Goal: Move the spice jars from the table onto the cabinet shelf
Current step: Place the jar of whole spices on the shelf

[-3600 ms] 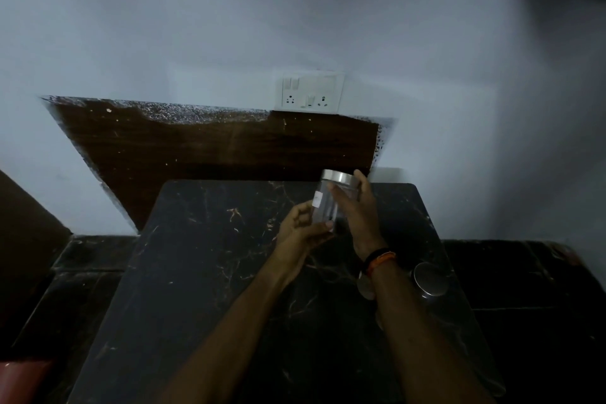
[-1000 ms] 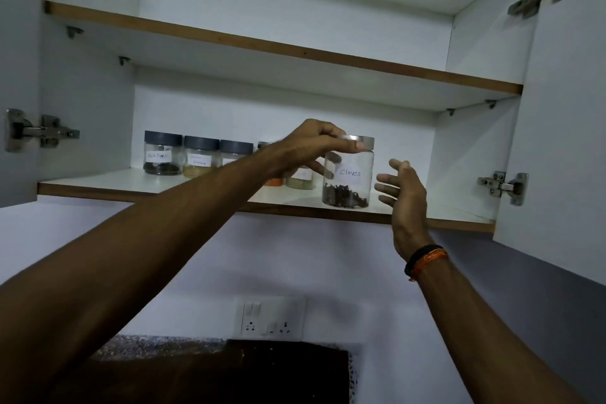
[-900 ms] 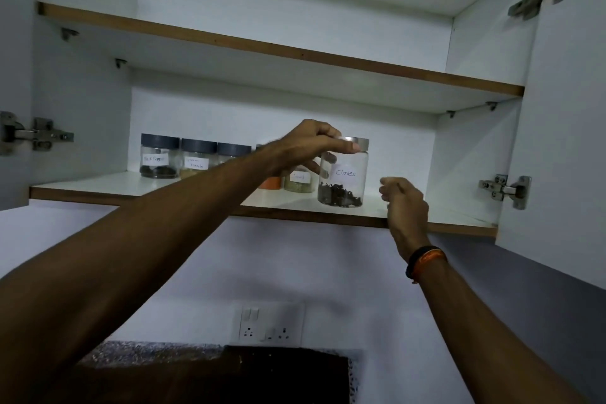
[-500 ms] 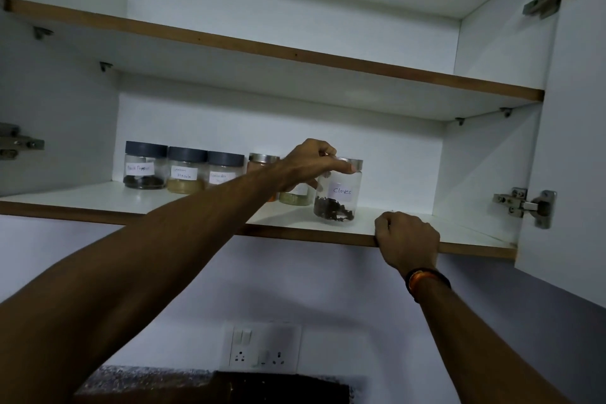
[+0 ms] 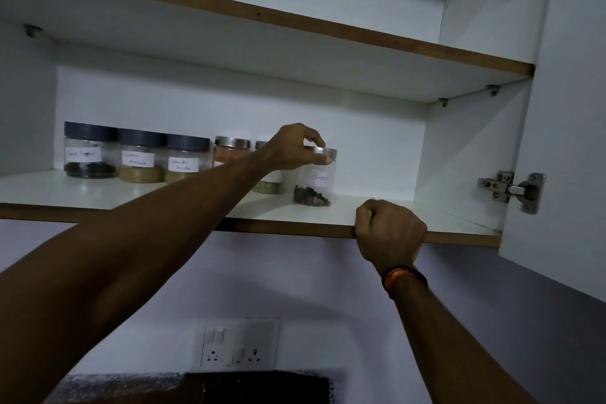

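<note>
Nearest, at about five o'clock in the view, the right hand (image 5: 390, 229) curls over the front edge of the cabinet shelf (image 5: 288, 229), gripping it. Beyond, near centre, the left hand (image 5: 295, 149) pinches the steel lid of the cloves jar (image 5: 315, 179) from above, fingers and thumb round its rim. The jar stands upright on the shelf, at the three o'clock end of the jar row (image 5: 137, 154). Mostly empty, it looks light; its clear wall seems smooth and slippery, so the lid rim is the surer hold.
</note>
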Tool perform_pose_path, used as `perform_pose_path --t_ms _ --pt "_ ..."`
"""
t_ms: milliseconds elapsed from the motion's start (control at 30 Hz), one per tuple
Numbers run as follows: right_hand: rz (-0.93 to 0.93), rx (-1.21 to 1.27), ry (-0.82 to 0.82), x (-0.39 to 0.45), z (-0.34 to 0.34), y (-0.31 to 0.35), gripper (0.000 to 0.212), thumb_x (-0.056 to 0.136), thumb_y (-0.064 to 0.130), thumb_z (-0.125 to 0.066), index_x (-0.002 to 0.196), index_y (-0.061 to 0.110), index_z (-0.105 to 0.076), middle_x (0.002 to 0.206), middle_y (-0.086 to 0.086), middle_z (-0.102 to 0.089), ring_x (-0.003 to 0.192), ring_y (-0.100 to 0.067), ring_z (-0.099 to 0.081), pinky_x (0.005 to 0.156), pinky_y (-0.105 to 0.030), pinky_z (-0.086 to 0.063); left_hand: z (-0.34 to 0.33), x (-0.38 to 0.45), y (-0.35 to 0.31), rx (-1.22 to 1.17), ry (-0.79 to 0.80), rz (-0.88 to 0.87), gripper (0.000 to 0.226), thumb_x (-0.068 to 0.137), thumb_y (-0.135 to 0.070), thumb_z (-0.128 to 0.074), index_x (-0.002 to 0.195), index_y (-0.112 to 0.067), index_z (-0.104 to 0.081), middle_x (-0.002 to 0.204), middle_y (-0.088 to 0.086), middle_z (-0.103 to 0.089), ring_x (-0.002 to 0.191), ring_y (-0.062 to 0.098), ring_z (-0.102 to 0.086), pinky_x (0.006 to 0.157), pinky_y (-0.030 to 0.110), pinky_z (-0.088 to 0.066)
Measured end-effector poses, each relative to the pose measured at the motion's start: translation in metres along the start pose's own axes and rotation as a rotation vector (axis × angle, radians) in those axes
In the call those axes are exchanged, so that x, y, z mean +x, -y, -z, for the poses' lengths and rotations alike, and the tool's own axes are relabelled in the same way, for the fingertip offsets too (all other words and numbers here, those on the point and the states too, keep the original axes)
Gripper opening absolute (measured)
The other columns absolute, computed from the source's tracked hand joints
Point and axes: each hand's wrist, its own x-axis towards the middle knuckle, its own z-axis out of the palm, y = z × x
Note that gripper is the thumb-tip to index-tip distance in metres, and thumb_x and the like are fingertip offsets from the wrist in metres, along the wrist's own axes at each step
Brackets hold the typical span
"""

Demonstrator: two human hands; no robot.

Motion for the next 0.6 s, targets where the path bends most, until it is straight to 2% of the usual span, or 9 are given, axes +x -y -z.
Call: perform_pose_path --t_ms 133,233,367,600 --pt "0.008 0.000 -0.026 -0.001 -0.001 0.000 0.039 0.080 0.030 -0.035 0.047 0.017 -0.051 0.041 0.004 -0.042 0.038 -0.014 -0.034 0.050 -0.017 -0.011 -0.001 0.015 0.009 0.170 0.027 -0.060 0.049 0.085 -0.046 -0.075 0.116 -0.009 -0.072 0.117 0.006 -0.072 0.106 0.022 -0.064 0.089 0.035 -0.050" --pt "0.012 0.010 -0.046 -0.001 -0.003 -0.001 0.040 0.081 0.030 -0.036 0.047 0.017 -0.053 0.041 0.004 -0.044 0.038 -0.014 -0.034 0.051 -0.017 -0.010 -0.004 0.023 0.018 0.245 0.029 -0.056 0.050 0.085 -0.048 -0.074 0.117 -0.010 -0.072 0.115 0.006 -0.073 0.100 0.022 -0.065 0.083 0.032 -0.050" --pt "0.023 0.018 -0.072 -0.001 -0.004 -0.001 0.040 0.083 0.030 -0.038 0.048 0.018 -0.052 0.042 0.005 -0.043 0.039 -0.012 -0.032 0.052 -0.017 -0.008 -0.007 0.030 0.028 0.287 0.017 -0.047 0.049 0.085 -0.050 -0.073 0.116 -0.012 -0.073 0.114 0.006 -0.074 0.099 0.023 -0.066 0.082 0.030 -0.047" --pt "0.017 0.030 -0.087 0.000 -0.005 0.000 0.038 0.081 0.030 -0.038 0.048 0.018 -0.052 0.042 0.005 -0.043 0.040 -0.013 -0.033 0.051 -0.017 -0.012 -0.012 0.039 0.037 0.333 0.002 -0.025 0.047 0.086 -0.049 -0.072 0.115 -0.012 -0.074 0.113 0.006 -0.075 0.100 0.025 -0.067 0.086 0.034 -0.049"
